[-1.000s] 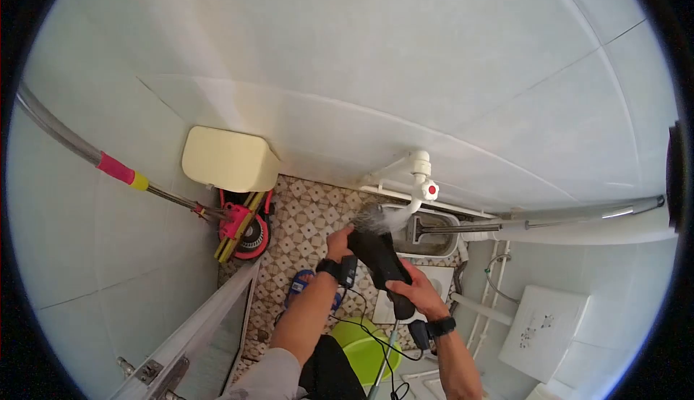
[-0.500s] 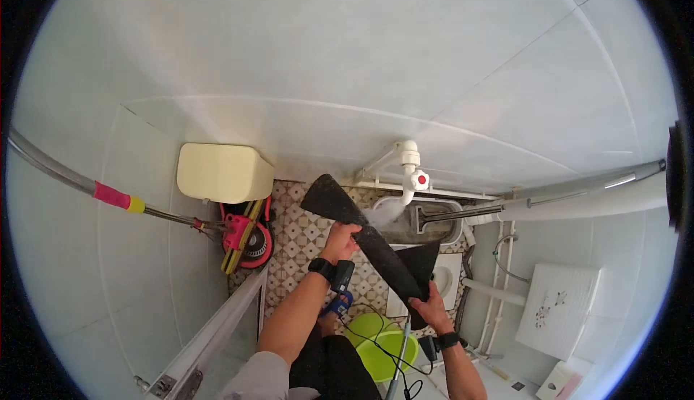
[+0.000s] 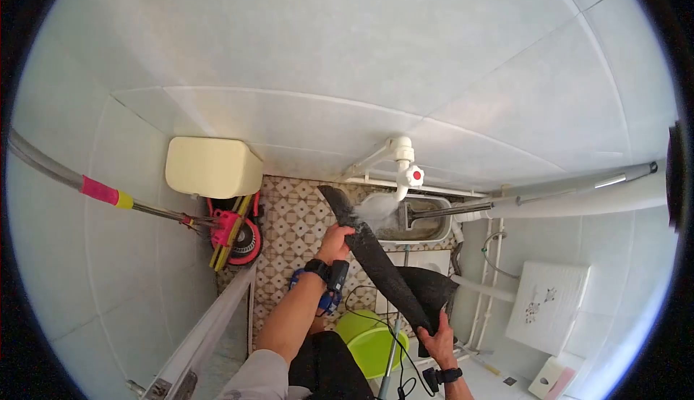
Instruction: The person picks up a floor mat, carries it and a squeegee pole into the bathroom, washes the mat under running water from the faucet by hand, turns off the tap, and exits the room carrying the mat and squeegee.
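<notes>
A long black mat [image 3: 379, 266], wet-looking and folded, slants across the middle of the head view. My left hand [image 3: 337, 243] is closed on its near edge close to the upper end. Lower right, my right hand [image 3: 439, 342] grips the other end, where a flap of the mat is bent outward. The mat's upper end lies beside the stream from a white tap [image 3: 408, 176] with a red-centred knob. Water splashes there, into a grey rectangular basin [image 3: 437, 237]. How the fingers sit under the mat is hidden.
A mop [image 3: 452, 210] rests in the basin. Green tubs [image 3: 383, 346], a pole [image 3: 390, 367] and black cables are near my legs. At left are a cream bin [image 3: 213, 167], a pink-headed mop [image 3: 230, 228] and a door edge [image 3: 210, 338]. A white box [image 3: 549, 306] hangs at right.
The mat's upper end has turned more edge-on and its flap has swung outward to the right. My right hand is lower. The whole view has shifted slightly.
</notes>
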`<act>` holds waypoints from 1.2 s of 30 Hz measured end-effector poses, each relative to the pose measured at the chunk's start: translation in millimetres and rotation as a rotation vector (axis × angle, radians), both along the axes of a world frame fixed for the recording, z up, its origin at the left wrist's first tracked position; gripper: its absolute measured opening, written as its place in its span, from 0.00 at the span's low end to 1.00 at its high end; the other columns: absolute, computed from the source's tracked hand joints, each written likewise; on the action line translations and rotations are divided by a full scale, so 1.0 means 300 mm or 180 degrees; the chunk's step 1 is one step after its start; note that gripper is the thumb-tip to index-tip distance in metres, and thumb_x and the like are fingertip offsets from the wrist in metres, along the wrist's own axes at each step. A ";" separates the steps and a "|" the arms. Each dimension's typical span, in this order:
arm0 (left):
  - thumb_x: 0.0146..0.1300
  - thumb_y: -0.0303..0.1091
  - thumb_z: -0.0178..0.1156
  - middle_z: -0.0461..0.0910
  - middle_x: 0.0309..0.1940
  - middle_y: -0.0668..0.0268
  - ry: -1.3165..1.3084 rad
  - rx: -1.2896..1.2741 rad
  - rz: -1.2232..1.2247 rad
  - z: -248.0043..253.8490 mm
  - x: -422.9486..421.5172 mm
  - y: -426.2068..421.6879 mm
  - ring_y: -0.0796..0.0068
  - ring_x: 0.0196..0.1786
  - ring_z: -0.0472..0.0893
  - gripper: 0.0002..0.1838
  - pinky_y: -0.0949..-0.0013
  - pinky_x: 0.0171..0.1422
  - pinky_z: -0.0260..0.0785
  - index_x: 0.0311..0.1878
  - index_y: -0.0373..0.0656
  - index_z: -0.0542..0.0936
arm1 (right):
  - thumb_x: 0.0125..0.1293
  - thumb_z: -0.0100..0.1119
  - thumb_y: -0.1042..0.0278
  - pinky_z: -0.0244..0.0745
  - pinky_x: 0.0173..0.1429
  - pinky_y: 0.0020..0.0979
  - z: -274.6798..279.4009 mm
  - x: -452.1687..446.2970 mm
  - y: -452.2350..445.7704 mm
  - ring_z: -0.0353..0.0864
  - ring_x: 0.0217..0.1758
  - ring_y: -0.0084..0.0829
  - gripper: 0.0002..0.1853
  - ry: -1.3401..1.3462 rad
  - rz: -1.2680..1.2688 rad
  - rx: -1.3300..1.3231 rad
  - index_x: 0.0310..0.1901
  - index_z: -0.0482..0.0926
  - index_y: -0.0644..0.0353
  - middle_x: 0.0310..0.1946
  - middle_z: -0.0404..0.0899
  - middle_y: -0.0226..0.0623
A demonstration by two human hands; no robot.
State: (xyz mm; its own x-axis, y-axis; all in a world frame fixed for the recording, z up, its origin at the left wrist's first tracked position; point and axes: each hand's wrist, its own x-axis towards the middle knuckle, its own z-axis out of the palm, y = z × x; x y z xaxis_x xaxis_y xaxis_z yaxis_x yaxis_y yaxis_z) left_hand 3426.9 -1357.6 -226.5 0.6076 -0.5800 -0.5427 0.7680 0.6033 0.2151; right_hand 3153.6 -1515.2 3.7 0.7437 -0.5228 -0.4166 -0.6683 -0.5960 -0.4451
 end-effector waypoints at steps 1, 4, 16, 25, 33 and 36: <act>0.61 0.26 0.55 0.77 0.36 0.62 -0.0003 0.0009 -0.0021 0.032 0.009 0.008 0.65 0.37 0.79 0.09 0.58 0.43 0.72 0.43 0.35 0.74 | 0.48 0.66 0.67 0.74 0.51 0.42 -0.013 -0.015 0.005 0.78 0.47 0.55 0.38 0.0068 -0.0149 0.0103 0.60 0.60 0.72 0.45 0.75 0.61; 0.60 0.28 0.57 0.77 0.35 0.63 0.0041 0.0302 -0.0298 0.142 0.069 0.008 0.65 0.37 0.79 0.07 0.58 0.44 0.73 0.40 0.38 0.74 | 0.48 0.66 0.67 0.75 0.46 0.46 -0.088 -0.060 0.021 0.79 0.42 0.56 0.40 0.0019 -0.0084 -0.0257 0.63 0.57 0.65 0.39 0.78 0.59; 0.56 0.25 0.54 0.77 0.42 0.63 0.0327 -0.0358 0.0239 0.409 0.141 0.282 0.65 0.44 0.77 0.14 0.61 0.55 0.69 0.47 0.38 0.75 | 0.52 0.69 0.66 0.73 0.40 0.25 -0.269 0.152 -0.158 0.78 0.34 0.22 0.20 -0.0125 -0.1609 0.2303 0.45 0.77 0.67 0.35 0.80 0.33; 0.53 0.24 0.55 0.76 0.40 0.53 -0.2740 0.2756 -0.1651 0.278 0.032 0.099 0.57 0.45 0.77 0.18 0.58 0.50 0.67 0.50 0.35 0.73 | 0.59 0.64 0.63 0.75 0.38 0.24 -0.366 0.760 0.105 0.78 0.34 0.23 0.18 -0.1120 -0.0998 0.2313 0.48 0.77 0.65 0.37 0.79 0.32; 0.55 0.23 0.55 0.75 0.42 0.51 -0.4253 0.3365 -0.1762 0.373 -0.052 0.024 0.48 0.47 0.74 0.09 0.54 0.53 0.67 0.40 0.37 0.78 | 0.58 0.63 0.61 0.70 0.26 0.28 -0.437 0.847 0.086 0.76 0.29 0.24 0.11 -0.0011 -0.1367 0.2886 0.36 0.76 0.60 0.29 0.78 0.32; 0.59 0.29 0.58 0.73 0.49 0.54 -0.3967 0.2933 -0.0230 0.351 -0.123 0.032 0.56 0.49 0.74 0.12 0.62 0.50 0.69 0.46 0.37 0.76 | 0.60 0.59 0.66 0.73 0.31 0.29 -0.567 0.755 0.033 0.78 0.30 0.27 0.10 -0.0859 -0.0644 0.2897 0.39 0.75 0.62 0.31 0.79 0.33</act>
